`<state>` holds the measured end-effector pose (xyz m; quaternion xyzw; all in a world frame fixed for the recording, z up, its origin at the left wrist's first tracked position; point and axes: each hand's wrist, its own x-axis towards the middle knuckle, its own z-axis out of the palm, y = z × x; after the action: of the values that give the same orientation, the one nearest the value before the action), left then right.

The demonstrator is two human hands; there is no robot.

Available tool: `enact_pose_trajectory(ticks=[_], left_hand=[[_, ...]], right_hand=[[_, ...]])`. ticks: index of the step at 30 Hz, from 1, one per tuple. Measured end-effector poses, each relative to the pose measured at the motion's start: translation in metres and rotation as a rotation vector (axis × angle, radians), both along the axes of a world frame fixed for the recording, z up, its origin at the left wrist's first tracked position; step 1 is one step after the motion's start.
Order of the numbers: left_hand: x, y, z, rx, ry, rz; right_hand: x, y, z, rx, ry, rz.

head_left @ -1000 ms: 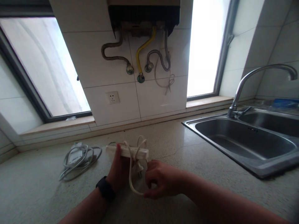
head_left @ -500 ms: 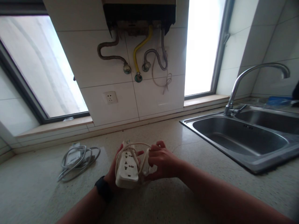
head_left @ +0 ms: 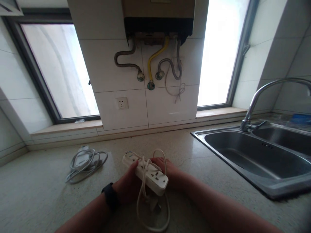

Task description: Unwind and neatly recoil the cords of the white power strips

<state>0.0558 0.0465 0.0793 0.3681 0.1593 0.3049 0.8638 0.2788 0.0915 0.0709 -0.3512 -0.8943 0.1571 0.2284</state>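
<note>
A white power strip (head_left: pixel 153 174) is held slantwise above the counter, its socket face up and its near end pointing right. My left hand (head_left: pixel 130 183) is closed round its left side, thumb on top. My right hand (head_left: pixel 167 166) lies behind the strip's right half with bent fingers; their tips are hidden, so what they grip cannot be made out. The strip's white cord (head_left: pixel 139 205) crosses over its middle, hangs below in a wide loop, and arches up beside my right hand. Under the strip, within that loop, the cord's plug (head_left: pixel 155 205) hangs, dim and blurred.
Left on the counter (head_left: pixel 43 174) lies a grey coiled cable (head_left: pixel 89 165) with a white block (head_left: pixel 82 159). A double steel sink (head_left: pixel 233 155) with a tall tap (head_left: pixel 252 100) occupies the right. A wall socket (head_left: pixel 122 103) and hoses under a water heater (head_left: pixel 159 24) are ahead.
The power strip has turned from nearly upright in view to slanting right. My right hand has moved behind it, and the cord now hangs in a loop below. The view has shifted slightly.
</note>
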Motion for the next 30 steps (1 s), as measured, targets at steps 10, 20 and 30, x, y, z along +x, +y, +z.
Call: enact_pose_trajectory(ticks=[10, 20, 30], left_hand=[[0.015, -0.011, 0.010, 0.174, 0.189, 0.149], [-0.004, 0.002, 0.019, -0.059, 0.253, 0.481], [-0.100, 0.006, 0.102, 0.132, 0.414, 1.059]], right_hand=[[0.003, -0.001, 0.001, 0.060, -0.029, 0.008], [0.011, 0.011, 0.008, -0.170, 0.239, 0.082], [0.012, 0.019, 0.010, -0.356, 0.174, -0.040]])
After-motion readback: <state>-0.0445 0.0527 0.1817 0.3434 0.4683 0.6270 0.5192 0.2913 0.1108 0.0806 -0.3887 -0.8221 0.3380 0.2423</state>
